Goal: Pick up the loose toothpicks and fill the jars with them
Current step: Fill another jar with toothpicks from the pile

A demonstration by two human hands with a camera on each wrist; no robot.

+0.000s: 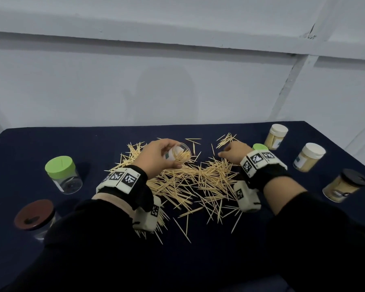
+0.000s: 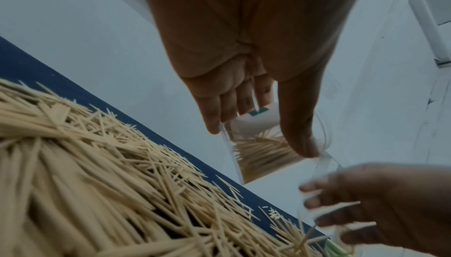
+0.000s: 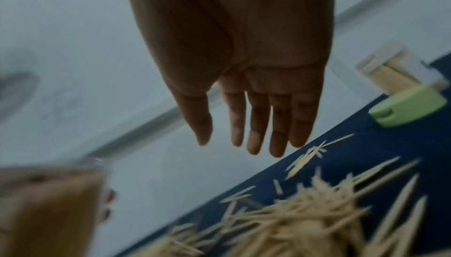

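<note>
Head view: we see a bench [image 1: 51, 144] draped in dark blue cloth, its middle strewn with a wide heap of loose toothpicks [image 1: 190, 182]. Capped jars stand at both ends: a green-lidded jar [image 1: 63, 174] and a brown-lidded jar [image 1: 35, 218] on the left, both looking empty; two white-lidded jars [image 1: 276, 137] and a black-lidded jar [image 1: 346, 185] on the right, packed with toothpicks. Above the heap we find the left hand [image 1: 156, 158], its fingers and thumb curled round a clear open jar [image 1: 178, 153], tipped on its side and partly filled with toothpicks. The right hand [image 1: 233, 153] hangs over the heap's right side; from its wrist camera we see the fingers [image 3: 256, 122] straight, spread a little and holding nothing. Just beyond that hand a loose green lid [image 1: 260, 146] lies on the cloth.
</note>
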